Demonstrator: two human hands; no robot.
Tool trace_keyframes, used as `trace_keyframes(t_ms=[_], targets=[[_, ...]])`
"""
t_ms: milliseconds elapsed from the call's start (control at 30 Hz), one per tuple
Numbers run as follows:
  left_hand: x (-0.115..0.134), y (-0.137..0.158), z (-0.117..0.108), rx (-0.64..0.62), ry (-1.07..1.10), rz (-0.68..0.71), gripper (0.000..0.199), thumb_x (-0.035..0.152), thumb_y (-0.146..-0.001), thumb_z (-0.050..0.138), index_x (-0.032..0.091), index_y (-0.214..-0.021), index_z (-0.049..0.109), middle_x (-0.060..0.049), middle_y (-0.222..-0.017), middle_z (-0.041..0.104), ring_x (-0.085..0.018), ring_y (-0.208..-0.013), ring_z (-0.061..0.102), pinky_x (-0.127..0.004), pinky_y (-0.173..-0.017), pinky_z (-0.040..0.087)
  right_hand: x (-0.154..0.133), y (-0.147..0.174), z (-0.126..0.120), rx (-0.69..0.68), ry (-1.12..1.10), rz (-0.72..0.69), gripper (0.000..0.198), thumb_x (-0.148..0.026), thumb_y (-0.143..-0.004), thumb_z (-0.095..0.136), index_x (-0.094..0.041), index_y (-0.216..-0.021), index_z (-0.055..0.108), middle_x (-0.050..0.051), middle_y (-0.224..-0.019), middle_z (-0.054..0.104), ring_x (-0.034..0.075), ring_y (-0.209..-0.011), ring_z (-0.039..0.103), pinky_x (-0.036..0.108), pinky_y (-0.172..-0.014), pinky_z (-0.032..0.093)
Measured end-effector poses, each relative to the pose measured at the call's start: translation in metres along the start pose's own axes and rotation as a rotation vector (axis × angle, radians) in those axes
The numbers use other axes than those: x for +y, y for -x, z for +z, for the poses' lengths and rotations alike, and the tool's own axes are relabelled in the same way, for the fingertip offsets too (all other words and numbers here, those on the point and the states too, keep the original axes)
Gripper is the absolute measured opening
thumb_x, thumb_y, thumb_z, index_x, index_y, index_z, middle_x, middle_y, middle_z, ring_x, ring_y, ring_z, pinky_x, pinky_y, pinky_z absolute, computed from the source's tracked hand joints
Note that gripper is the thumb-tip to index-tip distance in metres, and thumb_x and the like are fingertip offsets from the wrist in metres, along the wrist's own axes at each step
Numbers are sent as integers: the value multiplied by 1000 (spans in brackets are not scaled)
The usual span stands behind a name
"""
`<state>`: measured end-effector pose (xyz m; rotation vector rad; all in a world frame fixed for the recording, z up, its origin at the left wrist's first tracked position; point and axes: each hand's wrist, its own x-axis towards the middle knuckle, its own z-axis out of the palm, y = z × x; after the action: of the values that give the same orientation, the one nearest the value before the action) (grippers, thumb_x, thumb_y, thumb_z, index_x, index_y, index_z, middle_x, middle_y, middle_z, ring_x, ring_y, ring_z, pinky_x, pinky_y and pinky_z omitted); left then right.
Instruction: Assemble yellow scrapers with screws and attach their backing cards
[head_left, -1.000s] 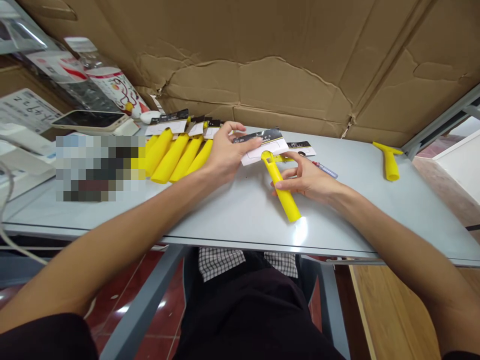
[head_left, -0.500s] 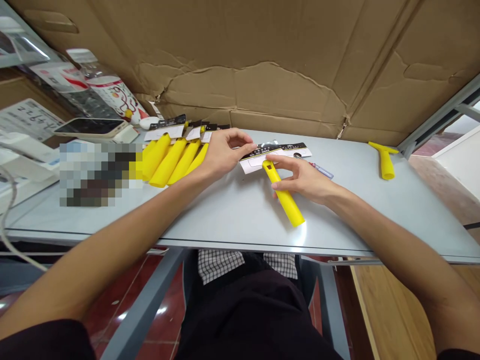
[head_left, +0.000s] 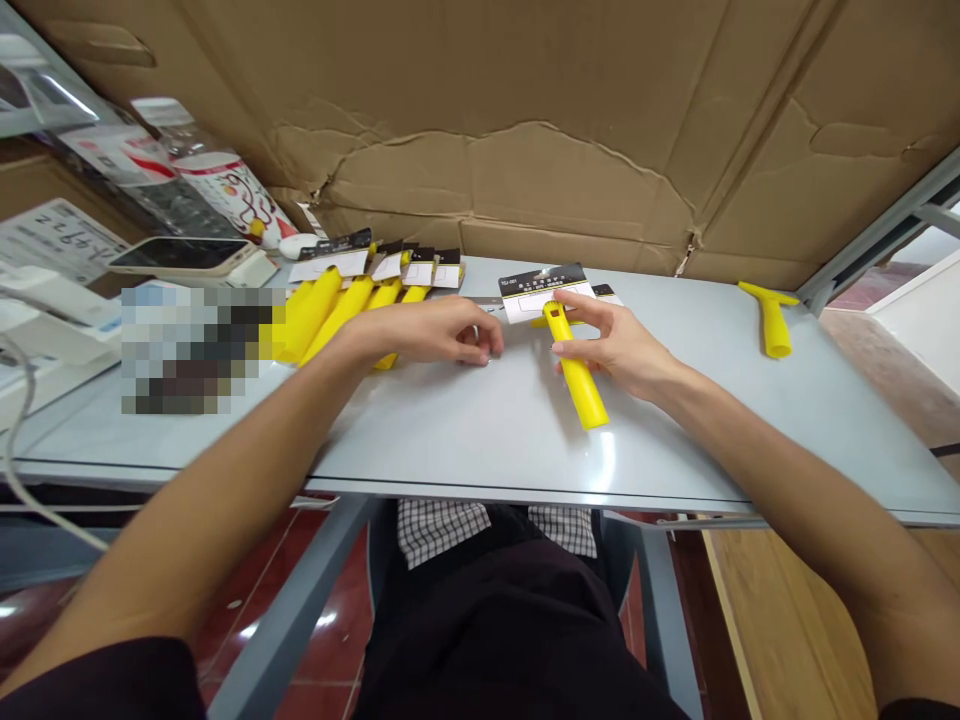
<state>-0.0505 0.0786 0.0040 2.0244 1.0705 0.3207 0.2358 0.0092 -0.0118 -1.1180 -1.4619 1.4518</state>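
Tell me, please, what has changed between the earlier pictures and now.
The left hand has let go of the card and moved lower in view. The right hand still holds the yellow handle; the loose yellow piece at far right stayed put.

the left hand (head_left: pixel 442 330) has left the printed card (head_left: pixel 544 287) and dropped lower and to the left, fingers curled close to the surface (head_left: pixel 420 425). the card faces up more squarely than half a second ago, and the yellow handle's (head_left: pixel 582 388) lower end sits farther from the near edge. the row's rightmost tag (head_left: pixel 448 270) is uncovered.
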Motion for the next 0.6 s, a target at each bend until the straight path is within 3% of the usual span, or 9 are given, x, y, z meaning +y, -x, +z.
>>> trace_keyframes(t_ms=[100, 233, 333, 467, 533, 600], targets=[[-3, -8, 12, 85, -171, 137, 7, 28, -71, 81, 27, -78, 81, 0, -68, 71, -18, -60, 60, -28, -63, 41, 1, 1, 3, 5, 11, 17, 78, -24, -76, 97, -34, -148, 70, 9, -154, 62, 20, -91, 76, 43, -78, 70], [-8, -15, 20, 295, -213, 161, 5, 21, -69, 80, 24, -70, 75, -3, -67, 70, -21, -64, 62, -32, -70, 45, -2, 6, 12, 28, -13, 51, 82, -18, -71, 97, -29, -147, 69, 10, -147, 63, 24, -103, 74, 40, -78, 71], [-6, -16, 22, 383, 105, 54, 8, 19, -72, 79, 22, -79, 76, -5, -66, 68, -23, -61, 65, -38, -72, 53, -3, 11, 20, 19, -12, 57, 83, -20, -72, 97, -29, -149, 68, 10, -150, 62, 22, -99, 75, 38, -75, 70], [4, -15, 22, 359, 640, -61, 25, 31, -83, 74, 18, -104, 78, -12, -84, 77, -28, -73, 75, -43, -69, 63, -4, 14, 28, -13, 46, 61, 89, -32, -79, 96, -29, -160, 60, 12, -154, 61, 23, -98, 76, 39, -77, 70], [10, -14, 21, 346, 734, -106, 33, 38, -87, 72, 15, -111, 75, -14, -91, 79, -27, -77, 77, -42, -70, 65, -4, 14, 28, -18, 100, 54, 92, -34, -82, 94, -26, -165, 55, 13, -153, 62, 26, -105, 76, 41, -81, 70], [14, -11, 22, 331, 691, -117, 42, 42, -91, 74, 12, -119, 73, -14, -93, 79, -25, -77, 76, -41, -73, 65, -3, 14, 28, -15, 150, 44, 92, -35, -85, 90, -22, -167, 52, 15, -152, 62, 28, -110, 75, 43, -86, 70]])
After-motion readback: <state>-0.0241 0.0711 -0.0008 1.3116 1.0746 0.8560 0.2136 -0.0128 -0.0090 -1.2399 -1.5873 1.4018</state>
